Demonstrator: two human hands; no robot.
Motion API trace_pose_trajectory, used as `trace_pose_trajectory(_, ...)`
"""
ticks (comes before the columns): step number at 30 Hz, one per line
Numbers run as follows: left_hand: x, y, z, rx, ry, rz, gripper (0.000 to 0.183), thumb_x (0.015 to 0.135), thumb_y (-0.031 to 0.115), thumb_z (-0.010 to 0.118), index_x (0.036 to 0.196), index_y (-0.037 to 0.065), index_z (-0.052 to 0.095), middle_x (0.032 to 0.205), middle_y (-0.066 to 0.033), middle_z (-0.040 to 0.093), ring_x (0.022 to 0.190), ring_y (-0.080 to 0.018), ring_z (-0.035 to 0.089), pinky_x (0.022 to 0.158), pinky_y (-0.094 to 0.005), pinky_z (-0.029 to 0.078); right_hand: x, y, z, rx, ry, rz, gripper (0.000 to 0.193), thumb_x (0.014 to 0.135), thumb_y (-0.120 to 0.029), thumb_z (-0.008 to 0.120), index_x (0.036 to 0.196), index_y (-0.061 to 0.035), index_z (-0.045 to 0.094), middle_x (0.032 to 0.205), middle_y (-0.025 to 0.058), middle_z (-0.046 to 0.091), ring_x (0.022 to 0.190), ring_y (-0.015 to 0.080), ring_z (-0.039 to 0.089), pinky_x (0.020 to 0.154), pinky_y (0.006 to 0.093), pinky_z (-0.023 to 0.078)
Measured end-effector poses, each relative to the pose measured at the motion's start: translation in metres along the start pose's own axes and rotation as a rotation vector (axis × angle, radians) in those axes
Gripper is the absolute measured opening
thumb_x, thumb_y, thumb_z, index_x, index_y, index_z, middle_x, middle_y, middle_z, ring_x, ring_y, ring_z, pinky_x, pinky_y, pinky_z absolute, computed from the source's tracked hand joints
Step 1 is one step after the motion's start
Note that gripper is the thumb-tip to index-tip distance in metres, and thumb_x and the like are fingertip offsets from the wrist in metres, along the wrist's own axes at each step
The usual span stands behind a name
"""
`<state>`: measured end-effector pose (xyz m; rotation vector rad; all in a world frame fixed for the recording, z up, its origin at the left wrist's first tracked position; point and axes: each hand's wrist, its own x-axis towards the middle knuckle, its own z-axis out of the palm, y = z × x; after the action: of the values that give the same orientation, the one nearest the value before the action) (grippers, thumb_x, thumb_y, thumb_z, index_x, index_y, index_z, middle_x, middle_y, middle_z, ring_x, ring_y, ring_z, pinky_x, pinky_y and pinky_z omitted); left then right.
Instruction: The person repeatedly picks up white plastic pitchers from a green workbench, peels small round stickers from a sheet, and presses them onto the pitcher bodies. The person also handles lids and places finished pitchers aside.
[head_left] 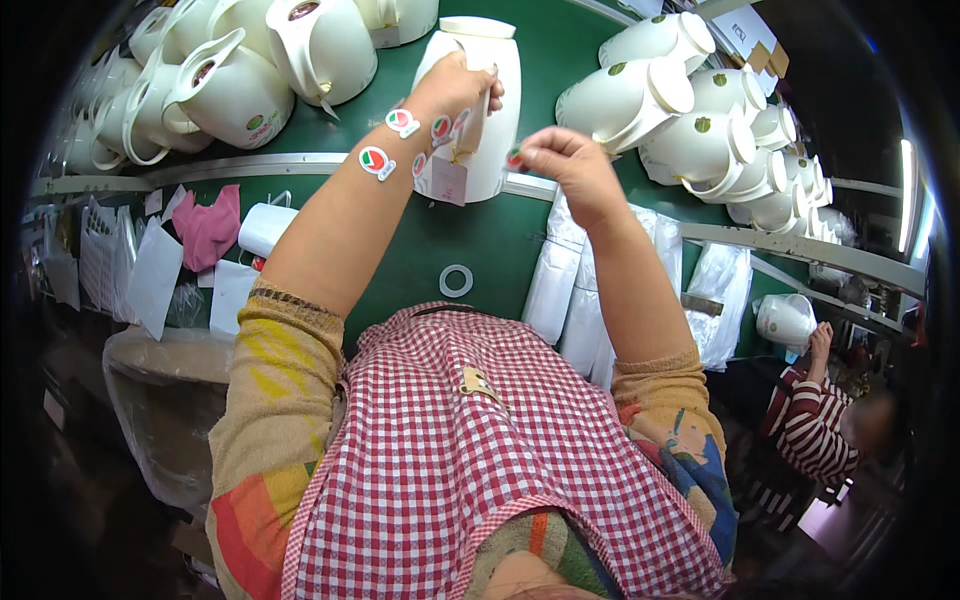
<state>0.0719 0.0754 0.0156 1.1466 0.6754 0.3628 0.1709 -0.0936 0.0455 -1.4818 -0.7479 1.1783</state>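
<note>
A white thermos jug [503,120] is at the middle of the green bench, across the metal edge rail. My left hand [450,92] is closed round its handle, and a small pale tag [448,181] hangs below the grip. Several round red, green and white stickers [377,162] cling to my left wrist and forearm. Just right of the jug, my right hand [580,172] pinches a small sticker [515,157] of the same colours between thumb and finger. That sticker is apart from the jug.
White jugs crowd the bench at the left [235,90] and right [640,100]. A tape ring [456,281] lies near me, beside plastic bags [560,270]. A pink cloth [207,226] hangs at left. On the far right, a person in striped sleeves [815,430] touches another jug [786,320].
</note>
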Motion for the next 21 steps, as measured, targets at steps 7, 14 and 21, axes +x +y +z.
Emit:
trace_pose_trajectory(7,0.018,0.002,0.006,-0.071,0.072,0.047,0.014,0.091,0.009,0.052,0.094,-0.004,0.048,0.079,-0.0115,0.062,0.066,-0.0179,0.062,0.06,-0.0312,0.053,0.006,0.079,0.036,-0.121,-0.252,-0.07,0.004,0.083,-0.003,0.059,0.087,-0.0008,0.06,0.115,0.0124,0.059,0.091,0.0152,0.061,0.086,0.0295,0.046)
trace_pose_trajectory(14,0.026,0.002,0.002,-0.059,0.022,0.072,0.014,0.09,0.01,0.054,0.093,-0.003,0.049,0.078,-0.0115,0.061,0.065,-0.0182,0.061,0.059,-0.0314,0.052,0.036,0.075,0.012,-0.049,0.033,0.19,0.009,0.082,-0.008,0.062,0.085,0.0014,0.063,0.078,0.0053,0.064,0.064,0.0106,0.055,0.059,0.024,0.046)
trace_pose_trajectory(21,0.03,0.002,0.001,-0.077,0.049,0.055,0.014,0.091,0.012,0.054,0.094,-0.001,0.051,0.078,-0.0093,0.061,0.067,-0.0168,0.06,0.061,-0.0302,0.051,0.05,0.075,0.022,-0.182,0.096,0.152,0.009,0.082,-0.007,0.063,0.084,0.0008,0.066,0.074,0.0034,0.063,0.06,0.0093,0.053,0.056,0.0237,0.045)
